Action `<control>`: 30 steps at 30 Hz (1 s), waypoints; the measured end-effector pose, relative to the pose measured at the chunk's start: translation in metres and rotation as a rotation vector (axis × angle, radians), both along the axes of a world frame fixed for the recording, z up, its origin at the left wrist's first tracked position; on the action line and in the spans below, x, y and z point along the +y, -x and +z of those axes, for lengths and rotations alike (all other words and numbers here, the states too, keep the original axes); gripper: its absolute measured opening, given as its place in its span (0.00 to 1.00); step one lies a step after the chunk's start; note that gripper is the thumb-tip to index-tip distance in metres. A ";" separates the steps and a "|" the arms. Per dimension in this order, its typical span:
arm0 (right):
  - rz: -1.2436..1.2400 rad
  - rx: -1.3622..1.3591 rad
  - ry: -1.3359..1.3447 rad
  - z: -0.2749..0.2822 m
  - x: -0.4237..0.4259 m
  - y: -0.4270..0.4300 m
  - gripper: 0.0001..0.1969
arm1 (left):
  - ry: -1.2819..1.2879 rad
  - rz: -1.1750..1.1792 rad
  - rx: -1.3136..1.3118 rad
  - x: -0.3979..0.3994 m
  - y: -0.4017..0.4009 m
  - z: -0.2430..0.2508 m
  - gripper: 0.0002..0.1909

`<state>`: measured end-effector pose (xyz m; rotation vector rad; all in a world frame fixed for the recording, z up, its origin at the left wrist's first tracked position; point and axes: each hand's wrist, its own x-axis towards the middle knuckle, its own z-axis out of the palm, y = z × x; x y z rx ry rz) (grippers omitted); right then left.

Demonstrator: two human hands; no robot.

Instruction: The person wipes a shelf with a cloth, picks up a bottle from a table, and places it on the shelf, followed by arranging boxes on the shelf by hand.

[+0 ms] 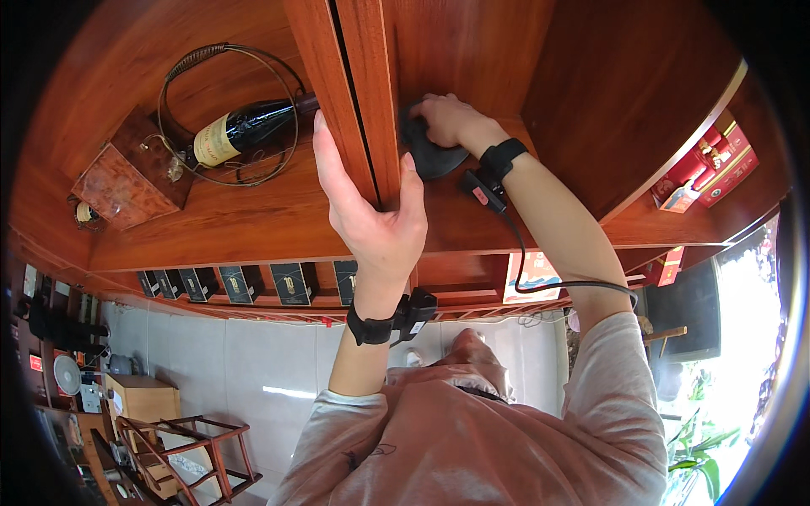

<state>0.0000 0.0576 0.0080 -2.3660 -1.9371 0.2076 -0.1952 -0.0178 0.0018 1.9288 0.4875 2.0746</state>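
My left hand (380, 228) straddles the front edge of an upright wooden divider (367, 82), with the thumb on one side and a finger on the other. Inside the compartment right of it, my right hand (449, 120) rests with bent fingers on a dark grey cloth-like thing (440, 161). That thing lies flat on the shelf board, partly covered by the hand. Both wrists wear black straps with small devices, and a cable runs along my right arm.
Left of the divider, a wine bottle (243, 129) lies in a wire-hooped holder beside a wooden box (136, 171). Several black boxes (294, 283) line the shelf below. Red gift packages (709, 164) stand at the right. Behind me are a wooden stool frame (190, 452) and a cardboard box (144, 398).
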 end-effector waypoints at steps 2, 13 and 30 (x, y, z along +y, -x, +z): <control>0.006 0.000 0.018 0.002 0.004 -0.004 0.29 | -0.004 -0.002 -0.004 0.001 -0.001 0.000 0.44; 0.063 -0.049 -0.027 0.001 0.016 -0.012 0.25 | -0.007 0.011 -0.007 0.000 0.001 0.001 0.45; -0.028 -0.365 -0.301 0.006 0.022 0.006 0.11 | 0.015 0.006 0.003 -0.002 0.000 0.001 0.44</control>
